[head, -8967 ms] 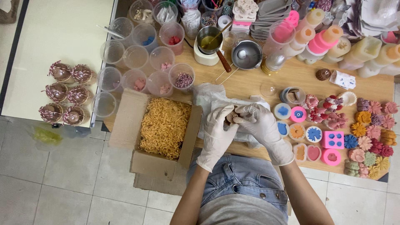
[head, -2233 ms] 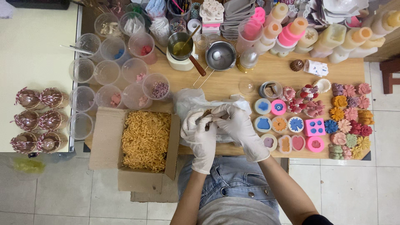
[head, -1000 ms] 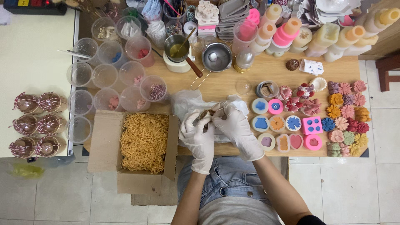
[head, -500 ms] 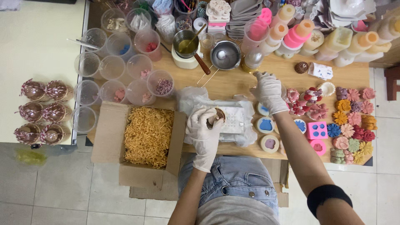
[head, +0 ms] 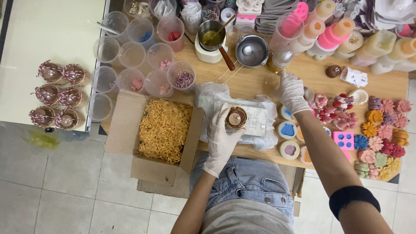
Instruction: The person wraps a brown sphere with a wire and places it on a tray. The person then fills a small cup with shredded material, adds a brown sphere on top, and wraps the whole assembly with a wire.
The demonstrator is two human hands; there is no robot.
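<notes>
Both my hands wear white gloves. My left hand [head: 222, 135] holds a small round brown candle [head: 236, 118] with a light centre, just above a clear plastic bag [head: 255, 108] lying on the wooden table [head: 312, 73]. My right hand [head: 293, 90] reaches out over the table to the right of the bag, fingers spread, next to a small clear glass [head: 272, 82] and a round tin [head: 308, 92]. Whether it touches either one I cannot tell.
An open cardboard box [head: 125, 130] of yellow paper shreds stands at the left. Several clear plastic cups [head: 132, 54] sit behind it, a pot [head: 209, 34] and a metal bowl [head: 252, 50] further back. Coloured flower-shaped pieces [head: 381, 130] fill the right. Wrapped brown candles [head: 56, 95] lie on a white surface.
Earlier both hands worked together on the candle over the bag. My right hand has let go and moved right and back across the table; my left hand alone keeps the candle.
</notes>
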